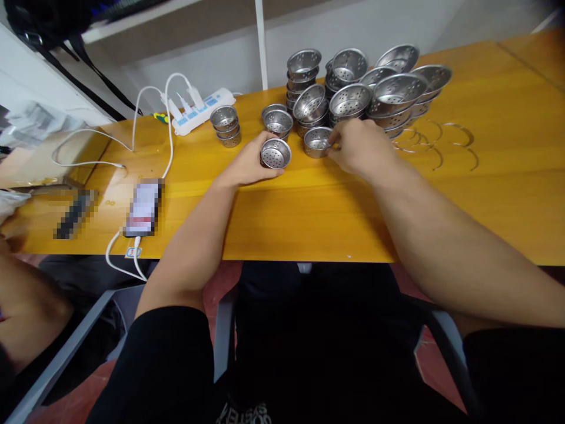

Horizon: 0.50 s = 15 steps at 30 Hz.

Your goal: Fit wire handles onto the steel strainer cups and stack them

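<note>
My left hand [252, 160] is closed around a small perforated metal cup [276, 154], whose mouth tilts toward me. Just right of it, my right hand [359, 144] pinches the rim of another small perforated cup [316, 143] that sits low at the table surface. Behind my left hand stands a short stack of similar cups [278, 121]. Taller stacks of perforated metal cups [311, 103] and wider bowls [397, 94] crowd the back, beyond my right hand. A separate small stack [225, 125] stands farther left.
A white power strip [203, 112] with plugged-in cables lies at the back left. A phone [143, 206] on a charging cable and a dark blurred object [74, 217] rest on the yellow table [304, 224]. Thin curved wires [435, 141] lie right. Another person's arm [30, 300] is at left.
</note>
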Tool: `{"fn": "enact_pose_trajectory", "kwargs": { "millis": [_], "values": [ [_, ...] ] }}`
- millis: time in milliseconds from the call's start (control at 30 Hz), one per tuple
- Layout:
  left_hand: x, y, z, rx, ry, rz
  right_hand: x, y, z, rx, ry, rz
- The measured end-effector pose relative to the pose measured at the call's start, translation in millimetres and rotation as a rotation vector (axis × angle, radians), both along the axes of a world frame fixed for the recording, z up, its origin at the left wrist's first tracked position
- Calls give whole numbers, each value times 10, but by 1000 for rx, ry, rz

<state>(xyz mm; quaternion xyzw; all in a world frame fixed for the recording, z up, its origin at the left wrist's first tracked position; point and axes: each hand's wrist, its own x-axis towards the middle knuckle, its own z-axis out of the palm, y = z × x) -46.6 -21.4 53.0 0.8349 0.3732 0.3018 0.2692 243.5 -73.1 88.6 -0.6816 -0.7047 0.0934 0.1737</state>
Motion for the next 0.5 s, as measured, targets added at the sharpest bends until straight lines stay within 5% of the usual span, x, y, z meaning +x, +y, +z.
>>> {"fn": "enact_pose_trajectory", "kwargs": {
  "millis": [300, 500],
  "values": [
    [1, 23, -36, -37, -32, 33, -71, -63, -70, 140, 5, 271],
    [-5, 30, -62, -44, -59, 30, -106, -347, 393, 141, 22, 381]
  ]
}}
